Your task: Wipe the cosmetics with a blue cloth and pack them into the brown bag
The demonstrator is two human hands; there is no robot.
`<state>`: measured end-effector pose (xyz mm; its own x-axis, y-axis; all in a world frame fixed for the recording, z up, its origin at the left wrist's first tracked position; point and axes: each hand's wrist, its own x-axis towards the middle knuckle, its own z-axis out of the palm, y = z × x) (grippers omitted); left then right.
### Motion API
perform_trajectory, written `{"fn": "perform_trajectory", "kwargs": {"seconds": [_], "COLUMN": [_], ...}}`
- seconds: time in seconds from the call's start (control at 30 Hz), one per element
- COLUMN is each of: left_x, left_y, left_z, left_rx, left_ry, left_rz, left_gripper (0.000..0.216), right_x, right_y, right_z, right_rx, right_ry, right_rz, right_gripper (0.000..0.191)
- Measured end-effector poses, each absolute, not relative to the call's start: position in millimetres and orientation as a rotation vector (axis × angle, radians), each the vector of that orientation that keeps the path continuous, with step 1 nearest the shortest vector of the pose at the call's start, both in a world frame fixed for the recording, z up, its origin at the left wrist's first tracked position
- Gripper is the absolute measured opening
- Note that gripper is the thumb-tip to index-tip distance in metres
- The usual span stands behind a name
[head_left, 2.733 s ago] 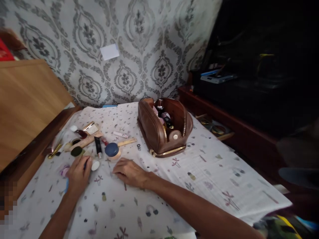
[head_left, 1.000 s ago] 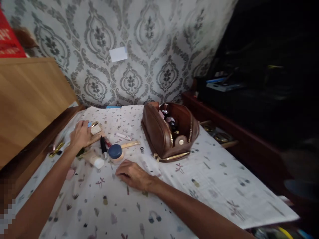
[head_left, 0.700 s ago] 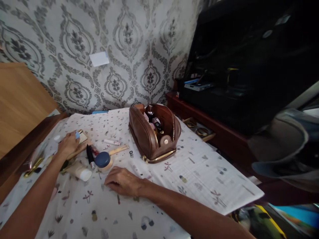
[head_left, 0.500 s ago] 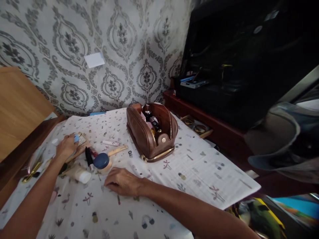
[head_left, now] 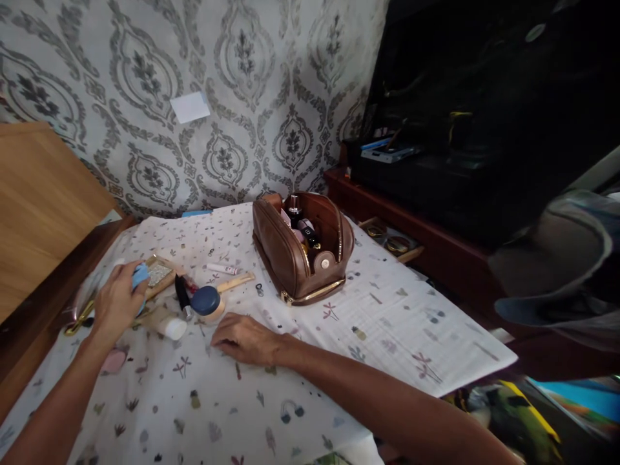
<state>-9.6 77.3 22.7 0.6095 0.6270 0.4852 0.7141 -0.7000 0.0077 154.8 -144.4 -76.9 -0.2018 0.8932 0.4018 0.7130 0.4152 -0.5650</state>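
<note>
The left hand (head_left: 116,300), at the left of the frame, is curled around a small blue thing (head_left: 140,276); only its top end pokes out above the fingers, so its shape is hard to make out. The hand sits over a scatter of cosmetics on the printed cloth (head_left: 397,323). Just right of it lie a glittery compact (head_left: 157,274), a black tube (head_left: 182,294), a white bottle (head_left: 169,326) on its side, and a jar (head_left: 207,302) with a blue lid. Beyond these lie a thin white stick (head_left: 221,268) and a wooden handle (head_left: 236,282), whose head is hidden behind the jar. A pink item (head_left: 114,360) lies partly under the left forearm, and a gold piece (head_left: 77,318) sits at the cloth's left edge, too blurred to name.

The right hand (head_left: 245,339) rests flat on the cloth at lower centre, fingers loose, holding nothing, near the jar but apart from it.

At centre stands a brown pouch (head_left: 281,252), unzipped and gaping. Inside are a dark bottle (head_left: 293,210) standing upright and several smaller pieces packed below it, too crowded to tell apart.

At right, a dark shelf (head_left: 436,258) holds two round tins (head_left: 398,244), half in shadow.
</note>
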Motion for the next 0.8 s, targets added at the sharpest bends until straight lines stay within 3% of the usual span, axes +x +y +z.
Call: {"fn": "perform_trajectory", "kwargs": {"seconds": [0.27,0.6,0.8], "left_x": [-44.8,-37.0,-28.1], "left_y": [5.0,-76.9,-90.3], "left_z": [24.7,-5.2,-33.0], "left_rx": [-2.842,-2.849,-3.009], "left_ry": [-0.937,-0.524,-0.260], "left_rz": [-0.954,-0.897,-0.875], "left_gripper": [0.040,0.043,0.046], "right_x": [154.6,157.4,173.8], "right_y": [-144.7,-154.9,-171.1], "right_z": [-79.1,-64.7,-68.0], "right_rx": [-1.298,-0.932,-0.979], "right_ry": [-1.746,-0.877,-0.674], "right_rz": [0.507,1.293,1.237], "right_gripper": [0.019,0.059,0.050]}}
